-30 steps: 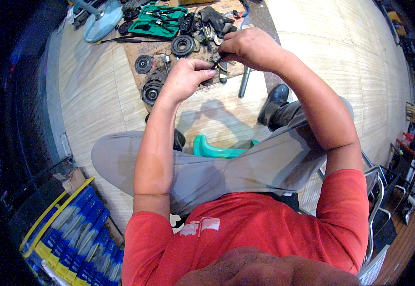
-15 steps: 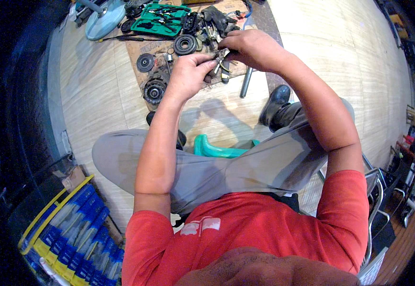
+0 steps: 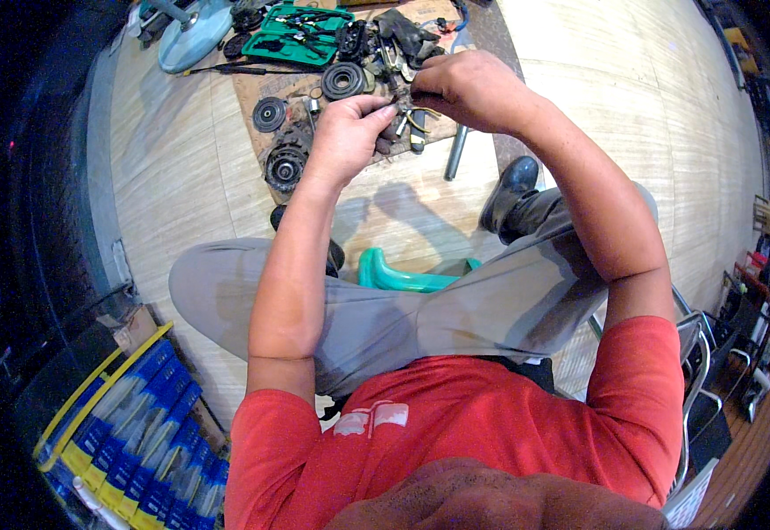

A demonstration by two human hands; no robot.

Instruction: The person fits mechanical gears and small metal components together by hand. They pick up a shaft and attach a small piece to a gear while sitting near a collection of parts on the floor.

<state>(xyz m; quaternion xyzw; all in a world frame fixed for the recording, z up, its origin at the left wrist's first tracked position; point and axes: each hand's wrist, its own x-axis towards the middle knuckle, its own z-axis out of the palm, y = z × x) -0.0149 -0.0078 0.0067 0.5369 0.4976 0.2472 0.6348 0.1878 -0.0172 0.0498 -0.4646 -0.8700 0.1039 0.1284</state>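
My left hand (image 3: 349, 137) and my right hand (image 3: 469, 88) meet above a brown cardboard sheet (image 3: 257, 88) on the wooden floor. Both pinch a small metal part (image 3: 398, 110) between their fingertips; the part is mostly hidden by the fingers. Under the hands lie pliers with yellow handles (image 3: 420, 119). Round black pulleys (image 3: 342, 79) and a larger greasy round assembly (image 3: 286, 163) lie on the cardboard to the left of my hands. I sit with grey trousers and black shoes (image 3: 508, 190).
A green tool tray (image 3: 292, 40) lies at the top beside a pale blue fan base (image 3: 192, 40). A metal tube (image 3: 455, 150) lies on the floor. A teal stool (image 3: 402, 276) sits under my legs. Blue and yellow boxes (image 3: 128, 433) stand lower left. Metal chair frame (image 3: 698, 371) at right.
Both hands have shifted slightly up and closer together over the cardboard, still working the small part between the fingertips.
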